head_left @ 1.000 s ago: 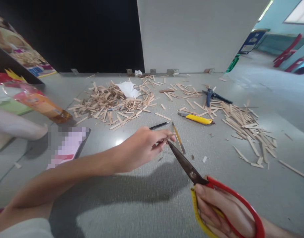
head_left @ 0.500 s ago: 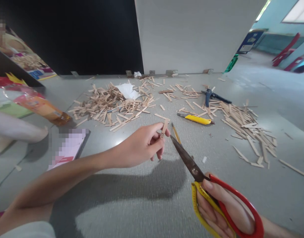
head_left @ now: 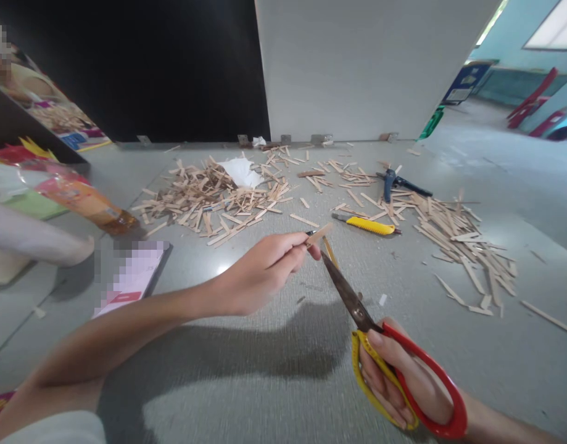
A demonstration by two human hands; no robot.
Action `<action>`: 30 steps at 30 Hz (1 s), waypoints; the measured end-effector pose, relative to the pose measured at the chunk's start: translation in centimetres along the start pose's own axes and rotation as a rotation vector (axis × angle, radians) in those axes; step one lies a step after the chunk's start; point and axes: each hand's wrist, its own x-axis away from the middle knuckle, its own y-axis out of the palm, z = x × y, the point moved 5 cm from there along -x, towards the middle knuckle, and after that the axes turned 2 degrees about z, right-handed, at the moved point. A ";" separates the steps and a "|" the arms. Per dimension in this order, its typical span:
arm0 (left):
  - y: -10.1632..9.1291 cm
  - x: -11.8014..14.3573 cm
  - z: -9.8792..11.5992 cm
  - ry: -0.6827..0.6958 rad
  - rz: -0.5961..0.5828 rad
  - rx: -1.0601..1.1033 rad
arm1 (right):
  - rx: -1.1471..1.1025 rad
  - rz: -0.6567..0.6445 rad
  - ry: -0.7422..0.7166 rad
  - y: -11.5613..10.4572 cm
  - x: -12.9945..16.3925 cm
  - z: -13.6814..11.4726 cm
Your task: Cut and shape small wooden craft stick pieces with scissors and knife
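Observation:
Pinched between the thumb and finger of my left hand is a short flat wooden stick, its free end pointing up and right. My right hand grips a pair of scissors by red and yellow handles. The dark blades look closed, and their tip is just beside my left fingertips. Behind the tip, a thin yellowish pointed tool lies on the table. A yellow utility knife rests beyond it, to the right.
Cut wooden pieces form a heap at the back left under white paper. Longer sticks lie at right near a dark blue clamp-like tool. An orange-labelled bottle, a pink booklet and another person's arm are at left.
My left hand has turned, so the wooden stick has gone from nearly upright to slanting rightward. The scissors in my right hand have shifted slightly left and up.

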 end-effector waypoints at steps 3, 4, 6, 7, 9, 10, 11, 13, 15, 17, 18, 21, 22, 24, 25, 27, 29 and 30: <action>-0.2 0.0 -0.2 0.013 0.033 -0.014 | -0.021 -0.011 -0.024 0.0 0.1 0.0; -0.3 0.0 -0.2 0.019 0.049 -0.028 | -0.026 -0.009 -0.032 0.0 0.1 0.0; -0.5 0.0 -0.2 0.036 0.074 -0.066 | -0.033 -0.004 -0.047 0.0 0.1 -0.1; -0.5 0.0 -0.1 0.045 0.081 -0.086 | -0.037 -0.001 -0.050 0.0 0.1 -0.1; -0.6 0.1 0.1 0.057 0.084 -0.116 | -0.049 -0.005 -0.046 0.1 0.0 -0.2; -0.6 0.1 0.1 0.060 0.085 -0.126 | -0.057 -0.009 -0.042 0.2 0.0 -0.2; -0.6 0.0 0.2 0.062 0.088 -0.133 | -0.067 -0.013 -0.041 0.3 0.0 -0.3; -0.6 0.0 0.3 0.062 0.090 -0.140 | -0.086 -0.020 -0.048 0.4 0.0 -0.4; -0.7 0.0 0.2 0.056 0.090 -0.138 | -0.093 -0.020 -0.054 0.4 0.1 -0.4; -0.6 -0.1 0.1 0.051 0.087 -0.127 | -0.096 -0.018 -0.047 0.4 0.0 -0.3; -0.6 -0.1 0.1 0.053 0.089 -0.119 | -0.094 -0.016 -0.043 0.3 0.0 -0.3; -0.7 -0.1 0.0 0.069 0.095 -0.101 | -0.079 -0.016 -0.045 0.2 0.0 -0.1; -0.6 -0.1 0.0 0.073 0.094 -0.101 | -0.072 -0.019 -0.050 0.2 0.0 0.0; -0.6 -0.1 0.0 0.073 0.090 -0.100 | -0.072 -0.029 -0.066 0.2 0.0 0.1; -0.6 0.0 -0.1 0.069 0.086 -0.092 | -0.076 -0.035 -0.073 0.2 0.1 0.2; -0.5 0.0 -0.2 0.055 0.076 -0.053 | -0.084 -0.042 -0.083 0.1 0.1 0.5; -0.3 0.1 -0.4 0.045 0.064 0.026 | -0.090 -0.053 -0.090 0.0 0.3 0.5; -0.3 0.1 -0.4 0.040 0.052 0.080 | -0.088 -0.062 -0.098 0.0 0.4 0.4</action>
